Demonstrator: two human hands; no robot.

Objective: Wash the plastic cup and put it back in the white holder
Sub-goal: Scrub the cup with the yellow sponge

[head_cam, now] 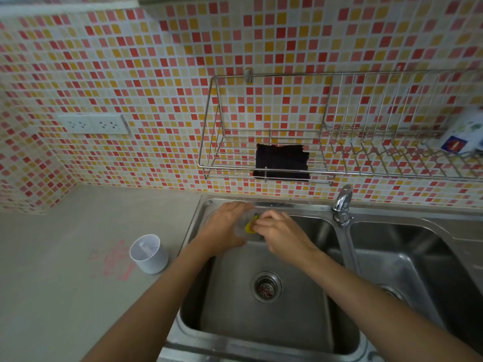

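Note:
My left hand (223, 226) grips a clear plastic cup (244, 232) over the back of the left sink basin (261, 330). The cup is blurred and mostly hidden between my hands. My right hand (281, 232) presses a yellow sponge (251, 224) against the cup's mouth, fingers closed on the sponge. The white holder (149, 253) stands upright on the grey counter, left of the sink, with nothing visible inside except a small white post.
A chrome tap (343, 201) rises between the two basins, with a second basin (407, 259) to the right. A wire rack (264, 150) on the tiled wall holds a dark cloth (282, 162). Wall sockets (92, 124) sit at the left. Pink marks stain the counter.

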